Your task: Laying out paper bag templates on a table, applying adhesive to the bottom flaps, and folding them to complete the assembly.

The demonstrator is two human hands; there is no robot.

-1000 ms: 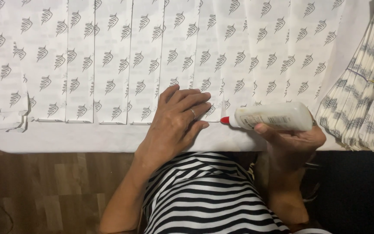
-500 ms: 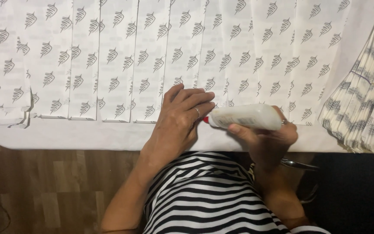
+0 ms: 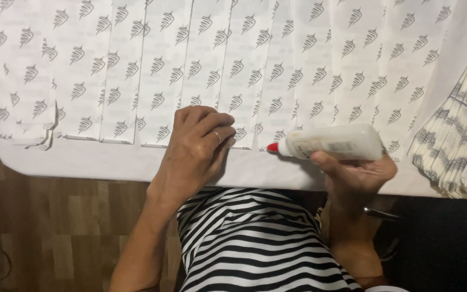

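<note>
head view: your left hand [image 3: 195, 154] lies flat, palm down, on the near edge of the paper strips [image 3: 212, 70], fingers pressed together and curled a little at the tips, holding nothing. a thin ring [image 3: 217, 135] sits on one finger. the hand rests where the lower ends of the strips meet the bare white tabletop [image 3: 93, 162].

your right hand [image 3: 355, 173] is closed around a white glue bottle [image 3: 333, 143], thumb underneath and fingers wrapped behind it. the bottle lies nearly level, its red tip [image 3: 272, 147] pointing left toward your left hand. the tip is just at the lower edge of the strips, near your left fingers but apart from them; you cannot tell whether it touches the paper.

the strips are white with a repeated grey leaf print, laid side by side in vertical rows and overlapping at their long edges, covering most of the tabletop from left to right. at the far left the ends of a few strips are folded and uneven.

at the right edge a stack of folded sheets [image 3: 460, 146] with the same print lies fanned out, well apart from the bottle, with a thin band across it.

your striped black-and-white shirt [image 3: 255, 243] fills the bottom centre, against the tabletop's near edge. wooden floor [image 3: 55, 232] shows at lower left, and a dark surface [image 3: 444, 249] at lower right.
</note>
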